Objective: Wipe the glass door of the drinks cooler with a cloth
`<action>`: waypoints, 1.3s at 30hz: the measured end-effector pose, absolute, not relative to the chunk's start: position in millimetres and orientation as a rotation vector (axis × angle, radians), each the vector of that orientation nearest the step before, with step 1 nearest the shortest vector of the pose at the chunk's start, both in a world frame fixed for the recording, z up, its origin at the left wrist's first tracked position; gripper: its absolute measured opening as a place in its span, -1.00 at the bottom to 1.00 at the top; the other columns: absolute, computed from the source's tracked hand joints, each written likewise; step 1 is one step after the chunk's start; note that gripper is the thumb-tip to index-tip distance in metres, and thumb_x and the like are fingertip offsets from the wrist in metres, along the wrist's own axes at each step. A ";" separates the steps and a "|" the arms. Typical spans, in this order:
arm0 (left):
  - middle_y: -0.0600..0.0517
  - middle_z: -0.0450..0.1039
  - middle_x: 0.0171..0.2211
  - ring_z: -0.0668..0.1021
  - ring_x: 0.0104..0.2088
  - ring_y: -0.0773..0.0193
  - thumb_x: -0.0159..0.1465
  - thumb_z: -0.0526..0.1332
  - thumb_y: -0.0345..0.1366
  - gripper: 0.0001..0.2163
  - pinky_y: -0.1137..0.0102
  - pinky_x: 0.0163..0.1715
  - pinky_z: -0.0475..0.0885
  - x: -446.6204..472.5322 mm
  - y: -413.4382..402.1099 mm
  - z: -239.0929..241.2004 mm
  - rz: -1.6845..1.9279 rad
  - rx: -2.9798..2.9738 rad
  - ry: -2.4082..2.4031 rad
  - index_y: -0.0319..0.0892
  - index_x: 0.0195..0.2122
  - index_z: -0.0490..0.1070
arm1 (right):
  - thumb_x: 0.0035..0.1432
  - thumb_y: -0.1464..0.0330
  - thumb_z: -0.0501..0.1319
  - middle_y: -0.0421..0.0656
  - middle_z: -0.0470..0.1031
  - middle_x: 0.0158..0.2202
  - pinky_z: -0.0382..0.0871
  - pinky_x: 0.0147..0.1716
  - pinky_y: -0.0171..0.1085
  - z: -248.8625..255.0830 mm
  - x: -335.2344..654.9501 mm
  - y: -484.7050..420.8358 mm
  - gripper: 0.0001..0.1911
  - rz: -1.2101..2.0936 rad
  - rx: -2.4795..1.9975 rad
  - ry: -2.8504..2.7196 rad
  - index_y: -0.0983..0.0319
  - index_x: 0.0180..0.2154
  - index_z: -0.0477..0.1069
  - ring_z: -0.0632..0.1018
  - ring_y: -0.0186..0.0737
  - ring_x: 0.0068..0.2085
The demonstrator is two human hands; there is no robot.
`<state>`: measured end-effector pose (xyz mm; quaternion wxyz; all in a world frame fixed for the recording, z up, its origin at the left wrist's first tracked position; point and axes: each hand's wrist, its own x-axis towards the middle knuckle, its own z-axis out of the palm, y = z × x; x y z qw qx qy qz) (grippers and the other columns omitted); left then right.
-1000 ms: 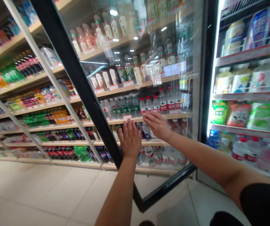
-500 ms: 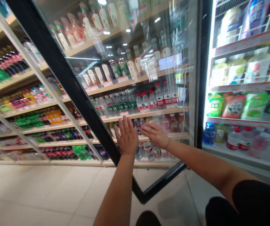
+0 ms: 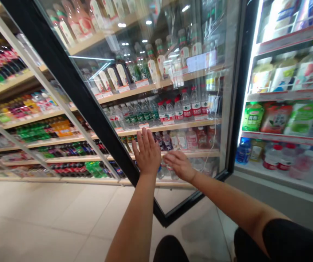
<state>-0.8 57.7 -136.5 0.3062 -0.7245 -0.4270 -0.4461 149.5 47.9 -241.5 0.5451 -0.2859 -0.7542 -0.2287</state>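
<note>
A tall glass fridge door (image 3: 172,43) with a black frame (image 3: 71,87) stands swung open in front of me. My left hand (image 3: 146,153) lies flat on the glass near the frame, fingers up and stretched out. My right hand (image 3: 179,165) rests flat on the glass just to its right, fingers pointing left. Neither hand holds anything. Through the glass I see shelves of water bottles (image 3: 183,107) and other drinks.
The open fridge (image 3: 287,109) at the right has lit shelves of bottles and cartons. Long wooden shelves of soft drinks (image 3: 36,133) run along the left wall. Pale floor tiles (image 3: 49,222) spread below. My dark knee (image 3: 169,251) shows at the bottom.
Both hands have slid lower on the glass while staying flat. The door's lower corner has swung nearer to the fridge body, and my view has shifted a little.
</note>
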 end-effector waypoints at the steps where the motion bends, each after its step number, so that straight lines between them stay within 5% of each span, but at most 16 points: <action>1: -0.26 -0.10 0.38 -0.09 0.41 0.01 0.41 0.01 -0.28 -0.42 -0.13 0.36 -0.19 -0.7 58.5 -137.0 -1.184 -1.918 -1.135 -0.24 0.40 -0.16 | 0.35 0.44 0.11 -0.11 0.54 0.10 0.29 0.26 -0.08 -233.8 152.1 54.1 -0.62 -0.559 -0.791 -1.687 0.13 0.15 0.41 0.40 -0.20 0.23; 5: -0.24 -0.10 0.38 -0.14 0.41 0.04 0.41 0.00 -0.27 -0.41 -0.12 0.37 -0.21 -1.2 61.0 -138.9 -1.171 -1.883 -1.125 -0.25 0.40 -0.19 | 0.34 0.50 0.07 0.06 0.43 0.18 0.23 0.26 0.07 -267.5 119.6 52.5 -0.55 -0.576 -0.878 -1.677 0.26 0.23 0.32 0.34 -0.04 0.26; 10: -0.26 -0.12 0.39 -0.14 0.41 0.02 0.41 0.01 -0.26 -0.40 -0.12 0.37 -0.20 -1.6 59.5 -138.2 -1.160 -1.896 -1.126 -0.26 0.41 -0.20 | 0.37 0.47 0.08 -0.21 0.65 -0.18 0.41 -0.03 -0.36 -341.7 90.2 26.0 -0.73 -0.660 -0.497 -2.103 0.16 -0.08 0.54 0.54 -0.40 -0.07; 17: -0.24 -0.11 0.39 -0.15 0.41 0.03 0.41 0.00 -0.26 -0.41 -0.12 0.37 -0.21 0.2 57.3 -138.9 -1.180 -1.898 -1.132 -0.24 0.41 -0.18 | 0.38 0.42 0.04 -0.10 0.45 0.18 0.28 0.22 -0.04 -242.1 164.8 58.4 -0.57 -0.562 -0.944 -1.658 0.10 0.22 0.32 0.35 -0.16 0.23; 20: -0.24 -0.13 0.39 -0.13 0.41 0.02 0.40 0.00 -0.26 -0.41 -0.13 0.36 -0.21 0.4 56.4 -138.6 -1.198 -1.913 -1.138 -0.24 0.40 -0.15 | 0.37 0.43 0.02 0.02 0.33 0.26 0.26 0.24 0.09 -263.2 151.5 51.9 -0.49 -0.523 -1.126 -1.299 0.16 0.31 0.18 0.26 -0.05 0.30; 25: -0.25 -0.12 0.39 -0.13 0.41 0.01 0.39 0.02 -0.28 -0.41 -0.13 0.36 -0.21 0.4 54.6 -136.3 -1.197 -1.939 -1.162 -0.27 0.40 -0.14 | 0.30 0.56 -0.04 -0.06 0.43 0.17 0.41 0.16 -0.09 -334.8 122.5 28.1 -0.41 -0.541 -0.936 -1.717 0.14 0.32 0.16 0.28 -0.13 0.28; 32: -0.26 -0.09 0.39 -0.09 0.41 -0.02 0.38 0.04 -0.30 -0.37 -0.14 0.36 -0.16 0.5 56.1 -137.3 -1.159 -1.846 -1.113 -0.25 0.41 -0.20 | 0.33 0.47 -0.01 0.05 0.23 0.22 0.27 0.24 0.10 -224.4 195.2 72.6 -0.43 -0.564 -1.019 -1.192 0.09 0.33 0.13 0.27 -0.02 0.28; 39: -0.27 -0.03 0.37 0.01 0.40 -0.06 0.37 0.06 -0.29 -0.37 -0.14 0.34 -0.06 -1.8 60.4 -137.9 -1.190 -1.808 -1.072 -0.22 0.41 -0.19 | 0.29 0.57 0.02 -0.03 0.41 0.07 0.37 0.20 0.01 -240.8 177.8 60.1 -0.35 -0.608 -0.834 -1.496 0.02 0.33 0.13 0.32 -0.09 0.25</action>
